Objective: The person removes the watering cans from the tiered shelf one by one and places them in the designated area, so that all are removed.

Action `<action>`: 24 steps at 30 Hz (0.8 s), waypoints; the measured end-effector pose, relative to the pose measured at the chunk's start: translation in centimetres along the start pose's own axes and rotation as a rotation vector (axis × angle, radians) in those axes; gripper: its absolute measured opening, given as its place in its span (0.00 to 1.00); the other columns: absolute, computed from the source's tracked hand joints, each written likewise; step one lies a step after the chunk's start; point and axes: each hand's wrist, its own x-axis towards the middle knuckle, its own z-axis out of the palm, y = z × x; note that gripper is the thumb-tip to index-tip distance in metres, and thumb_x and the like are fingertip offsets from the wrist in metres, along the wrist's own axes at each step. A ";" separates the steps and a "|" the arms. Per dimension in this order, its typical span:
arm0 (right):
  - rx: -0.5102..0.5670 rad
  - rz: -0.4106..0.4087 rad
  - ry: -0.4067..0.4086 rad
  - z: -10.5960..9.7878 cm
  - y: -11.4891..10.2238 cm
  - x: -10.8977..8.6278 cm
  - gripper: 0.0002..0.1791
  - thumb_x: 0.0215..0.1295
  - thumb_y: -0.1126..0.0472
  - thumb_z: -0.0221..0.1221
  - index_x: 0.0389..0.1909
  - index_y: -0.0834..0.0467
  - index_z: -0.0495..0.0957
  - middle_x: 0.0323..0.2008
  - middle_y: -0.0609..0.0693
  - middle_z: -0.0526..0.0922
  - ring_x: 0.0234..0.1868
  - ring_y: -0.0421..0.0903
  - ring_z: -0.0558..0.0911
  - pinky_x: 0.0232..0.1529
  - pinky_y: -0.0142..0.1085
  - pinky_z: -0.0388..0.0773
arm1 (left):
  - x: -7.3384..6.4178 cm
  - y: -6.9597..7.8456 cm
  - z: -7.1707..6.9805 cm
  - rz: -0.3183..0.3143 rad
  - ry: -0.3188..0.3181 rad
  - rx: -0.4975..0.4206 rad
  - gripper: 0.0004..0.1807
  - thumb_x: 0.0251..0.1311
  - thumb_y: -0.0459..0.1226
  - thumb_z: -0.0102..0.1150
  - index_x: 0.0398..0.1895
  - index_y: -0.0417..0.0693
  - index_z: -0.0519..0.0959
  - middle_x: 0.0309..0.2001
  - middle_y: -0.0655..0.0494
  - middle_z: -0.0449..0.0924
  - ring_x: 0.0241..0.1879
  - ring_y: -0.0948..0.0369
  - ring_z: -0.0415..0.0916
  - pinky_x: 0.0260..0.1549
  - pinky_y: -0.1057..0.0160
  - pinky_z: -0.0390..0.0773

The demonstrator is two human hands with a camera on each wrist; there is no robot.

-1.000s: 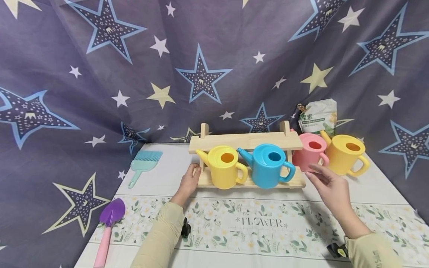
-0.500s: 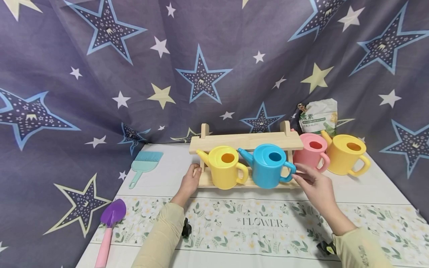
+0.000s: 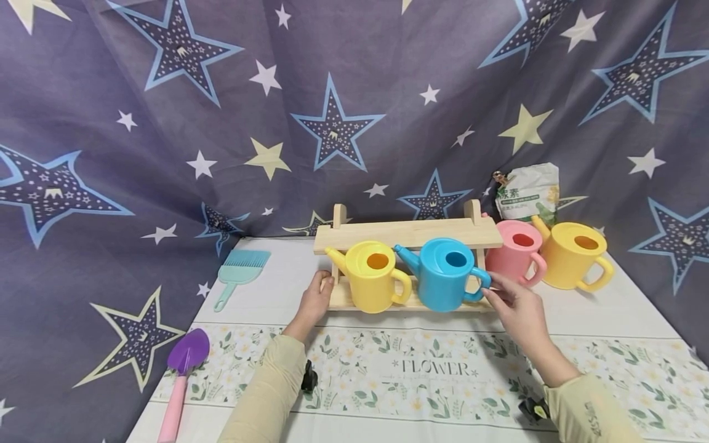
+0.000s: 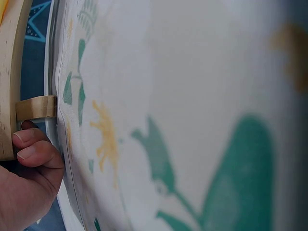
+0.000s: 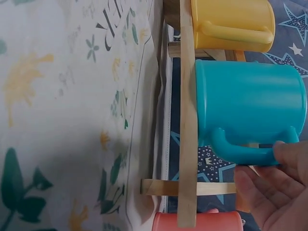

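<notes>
A two-tier wooden shelf [image 3: 407,235] stands on the table, with a yellow watering can [image 3: 368,289] and a blue watering can [image 3: 440,286] on its lower board. My left hand [image 3: 314,303] grips the left end of that board; in the left wrist view its curled fingers [image 4: 36,154] lie at the board's edge. With thumb and fingers, my right hand [image 3: 520,311] pinches the handle of the blue can, seen closely in the right wrist view as a turquoise can [image 5: 250,101]. Both cans stand upright, spouts to the left.
Right of the shelf stand a pink watering can [image 3: 506,252] and another yellow one [image 3: 565,264], before a white bag [image 3: 526,191]. On the left lie a mint brush [image 3: 238,271] and a purple trowel with a pink handle [image 3: 188,354]. A star-patterned curtain [image 3: 354,111] hangs behind.
My right hand has moved left from beside the pink watering can to the blue can's handle and taken hold of it. The left hand has stayed at the shelf.
</notes>
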 end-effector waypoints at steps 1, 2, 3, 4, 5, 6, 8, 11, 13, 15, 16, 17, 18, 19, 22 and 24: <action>-0.004 -0.002 -0.001 0.0 0.0 0.0 0.19 0.63 0.67 0.64 0.55 0.65 0.78 0.44 0.61 0.85 0.41 0.57 0.86 0.39 0.30 0.81 | 0.0 0.0 0.0 -0.004 -0.002 -0.001 0.20 0.76 0.49 0.38 0.59 0.47 0.68 0.64 0.42 0.70 0.65 0.40 0.64 0.63 0.41 0.62; -0.007 -0.007 -0.001 0.1 0.1 0.0 0.19 0.63 0.68 0.64 0.55 0.65 0.79 0.44 0.61 0.85 0.41 0.57 0.86 0.39 0.35 0.82 | 0.1 -0.1 0.0 -0.006 -0.003 0.001 0.19 0.76 0.48 0.38 0.59 0.47 0.68 0.64 0.41 0.70 0.65 0.40 0.64 0.63 0.41 0.62; -0.008 -0.013 0.000 0.1 0.1 0.1 0.18 0.63 0.68 0.64 0.54 0.65 0.79 0.44 0.61 0.85 0.41 0.57 0.86 0.40 0.40 0.82 | 0.1 -0.1 0.1 -0.010 -0.006 0.000 0.19 0.76 0.48 0.39 0.60 0.47 0.67 0.64 0.42 0.70 0.66 0.40 0.63 0.63 0.41 0.62; -0.010 -0.018 0.001 0.2 0.1 0.1 0.18 0.63 0.68 0.64 0.54 0.65 0.79 0.44 0.61 0.85 0.42 0.57 0.86 0.40 0.44 0.81 | 0.2 -0.2 0.1 -0.019 -0.012 -0.011 0.19 0.76 0.47 0.39 0.60 0.47 0.67 0.65 0.42 0.69 0.67 0.41 0.62 0.65 0.41 0.60; -0.011 -0.024 0.001 0.2 0.1 0.1 0.17 0.63 0.68 0.64 0.53 0.65 0.79 0.44 0.61 0.85 0.42 0.58 0.86 0.40 0.46 0.81 | 0.3 -0.3 0.1 -0.025 -0.015 -0.011 0.19 0.76 0.47 0.40 0.61 0.47 0.67 0.66 0.42 0.69 0.67 0.41 0.62 0.65 0.41 0.60; -0.011 -0.028 0.002 0.2 0.1 0.1 0.17 0.63 0.69 0.64 0.53 0.65 0.79 0.43 0.61 0.85 0.42 0.58 0.86 0.40 0.47 0.81 | 0.3 -0.3 0.1 -0.028 -0.016 -0.009 0.18 0.76 0.46 0.40 0.61 0.47 0.67 0.66 0.42 0.69 0.67 0.41 0.62 0.65 0.41 0.60; -0.013 -0.035 0.002 0.2 0.2 0.1 0.16 0.63 0.69 0.64 0.52 0.66 0.79 0.42 0.61 0.85 0.41 0.58 0.86 0.40 0.48 0.81 | 0.5 -0.4 0.1 -0.033 -0.021 -0.006 0.19 0.76 0.46 0.40 0.61 0.48 0.67 0.66 0.42 0.69 0.67 0.42 0.62 0.65 0.41 0.60; -0.019 -0.048 -0.005 0.2 0.2 0.1 0.16 0.62 0.70 0.64 0.52 0.66 0.80 0.41 0.61 0.85 0.41 0.59 0.86 0.40 0.48 0.81 | 0.5 -0.3 0.0 -0.043 -0.027 -0.008 0.19 0.76 0.47 0.40 0.62 0.48 0.67 0.66 0.43 0.68 0.68 0.42 0.61 0.65 0.42 0.60; -0.014 -0.051 -0.009 0.1 0.1 -0.1 0.17 0.62 0.70 0.64 0.52 0.67 0.79 0.41 0.62 0.85 0.40 0.60 0.86 0.45 0.50 0.80 | 0.4 -0.2 0.0 -0.047 -0.031 -0.012 0.19 0.76 0.48 0.40 0.62 0.48 0.67 0.66 0.43 0.68 0.67 0.42 0.61 0.65 0.41 0.60; -0.011 -0.052 -0.007 0.1 0.0 -0.2 0.17 0.62 0.71 0.64 0.53 0.67 0.79 0.41 0.63 0.85 0.40 0.60 0.86 0.50 0.53 0.77 | 0.3 -0.1 -0.1 -0.051 -0.034 -0.014 0.19 0.76 0.48 0.39 0.62 0.49 0.67 0.66 0.43 0.68 0.67 0.42 0.61 0.65 0.41 0.60; -0.008 -0.049 -0.005 0.1 0.0 -0.3 0.18 0.62 0.71 0.64 0.53 0.67 0.79 0.41 0.63 0.85 0.40 0.61 0.86 0.54 0.55 0.73 | 0.2 -0.1 -0.1 -0.052 -0.034 -0.014 0.19 0.76 0.48 0.39 0.62 0.49 0.67 0.66 0.43 0.68 0.67 0.42 0.62 0.64 0.41 0.60; -0.006 -0.050 0.001 0.0 0.0 -0.4 0.18 0.62 0.71 0.64 0.53 0.67 0.79 0.40 0.63 0.85 0.40 0.61 0.86 0.57 0.57 0.70 | 0.2 -0.1 0.0 -0.053 -0.035 -0.012 0.20 0.76 0.48 0.39 0.62 0.49 0.67 0.66 0.43 0.68 0.67 0.42 0.62 0.64 0.41 0.61; -0.004 -0.051 0.008 0.0 0.0 -0.5 0.18 0.62 0.71 0.64 0.53 0.67 0.79 0.41 0.63 0.85 0.40 0.60 0.86 0.58 0.56 0.69 | 0.2 0.0 0.0 -0.055 -0.037 -0.013 0.20 0.76 0.48 0.39 0.62 0.49 0.67 0.66 0.43 0.68 0.67 0.42 0.62 0.64 0.41 0.60; -0.007 -0.050 0.016 -0.1 0.0 -0.6 0.19 0.61 0.71 0.64 0.54 0.67 0.79 0.41 0.63 0.86 0.40 0.60 0.86 0.59 0.54 0.69 | 0.2 -0.1 0.0 -0.056 -0.037 -0.011 0.20 0.76 0.48 0.39 0.62 0.49 0.67 0.66 0.43 0.68 0.68 0.42 0.61 0.64 0.41 0.60; -0.023 -0.047 0.035 -0.4 -0.1 -1.0 0.19 0.61 0.69 0.65 0.54 0.65 0.79 0.41 0.61 0.86 0.40 0.58 0.86 0.50 0.34 0.78 | 0.3 -0.1 0.0 -0.056 -0.038 -0.012 0.20 0.76 0.49 0.39 0.62 0.49 0.67 0.67 0.44 0.68 0.68 0.42 0.61 0.65 0.41 0.60; -0.031 -0.040 0.045 -0.7 -0.2 -1.2 0.19 0.62 0.68 0.65 0.54 0.65 0.79 0.42 0.60 0.86 0.40 0.57 0.86 0.40 0.21 0.76 | 0.3 -0.1 0.0 -0.054 -0.037 -0.012 0.20 0.76 0.48 0.39 0.62 0.49 0.66 0.67 0.44 0.68 0.68 0.43 0.60 0.65 0.41 0.59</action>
